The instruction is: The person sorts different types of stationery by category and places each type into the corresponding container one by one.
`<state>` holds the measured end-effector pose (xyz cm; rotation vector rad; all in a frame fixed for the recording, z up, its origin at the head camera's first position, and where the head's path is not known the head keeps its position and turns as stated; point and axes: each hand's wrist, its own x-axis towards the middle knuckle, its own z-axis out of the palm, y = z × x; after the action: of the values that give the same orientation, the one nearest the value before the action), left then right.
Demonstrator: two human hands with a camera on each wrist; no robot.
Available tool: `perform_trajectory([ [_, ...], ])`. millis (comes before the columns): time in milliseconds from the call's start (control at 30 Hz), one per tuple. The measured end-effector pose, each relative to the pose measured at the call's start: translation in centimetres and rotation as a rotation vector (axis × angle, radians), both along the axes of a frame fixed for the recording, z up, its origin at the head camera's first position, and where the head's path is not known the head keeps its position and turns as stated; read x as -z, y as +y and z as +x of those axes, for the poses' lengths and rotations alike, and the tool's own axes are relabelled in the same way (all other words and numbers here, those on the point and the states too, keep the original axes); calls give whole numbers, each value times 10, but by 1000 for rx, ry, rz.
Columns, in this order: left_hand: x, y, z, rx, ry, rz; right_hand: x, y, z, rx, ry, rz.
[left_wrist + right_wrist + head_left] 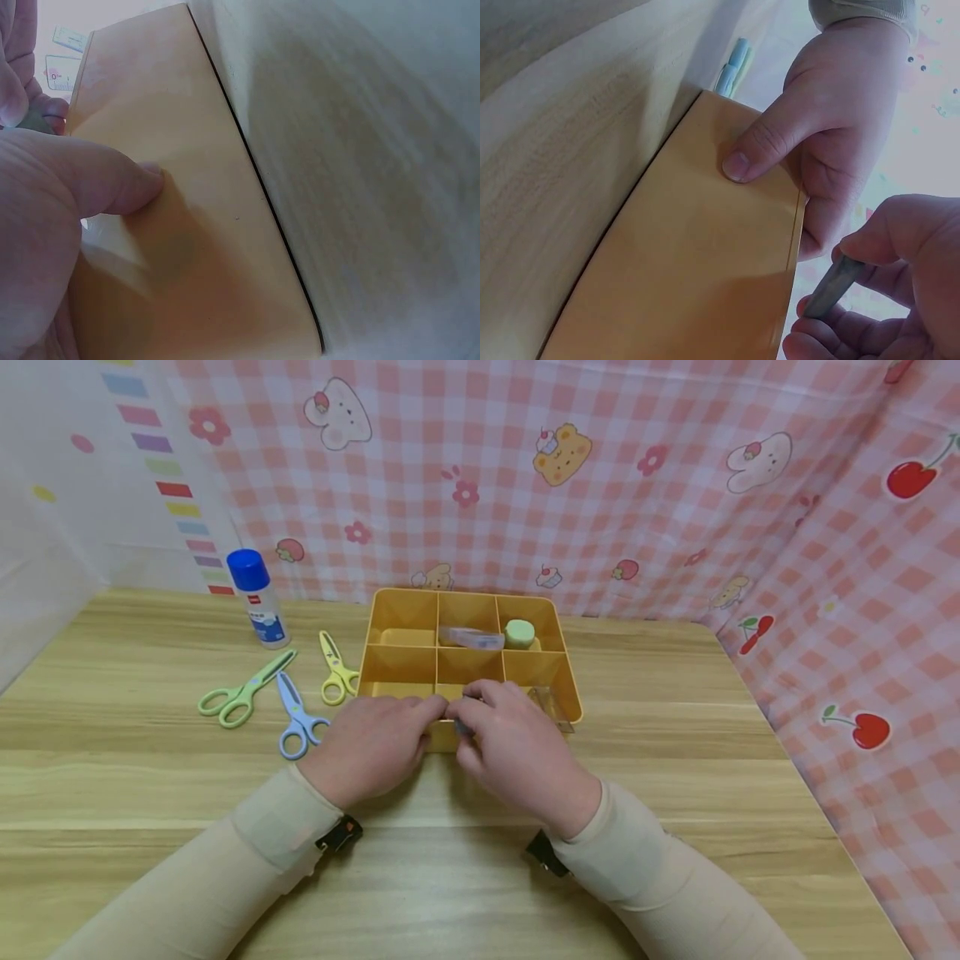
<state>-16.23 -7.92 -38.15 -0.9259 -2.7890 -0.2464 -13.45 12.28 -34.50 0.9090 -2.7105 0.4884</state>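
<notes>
A yellow-orange six-compartment organizer box stands in front of me. My left hand grips its front wall, the thumb pressed flat on the outside and the other fingers over the rim. Just to the right, my right hand pinches a small grey block-like piece between thumb and fingers, above the front middle compartment. What kind of piece it is cannot be made out. A pale green rounded item sits in the back right compartment. In the back middle one lies a translucent purplish item.
Clear ruler-like pieces lean in the front right compartment. Left of the box lie green scissors, blue scissors and yellow scissors. Behind them stands a glue bottle with a blue cap. A checked cloth hangs behind the table.
</notes>
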Motion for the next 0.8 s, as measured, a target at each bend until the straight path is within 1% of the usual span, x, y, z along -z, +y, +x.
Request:
perform_trajectory([
  [200, 1, 0, 0, -3, 7, -1, -1, 1, 0, 20, -3, 3],
  [533, -1, 0, 0, -2, -17, -12, 0, 1, -2, 59, -21, 36],
  [800, -2, 1, 0, -14, -38, -28, 1, 1, -3, 77, -35, 58],
])
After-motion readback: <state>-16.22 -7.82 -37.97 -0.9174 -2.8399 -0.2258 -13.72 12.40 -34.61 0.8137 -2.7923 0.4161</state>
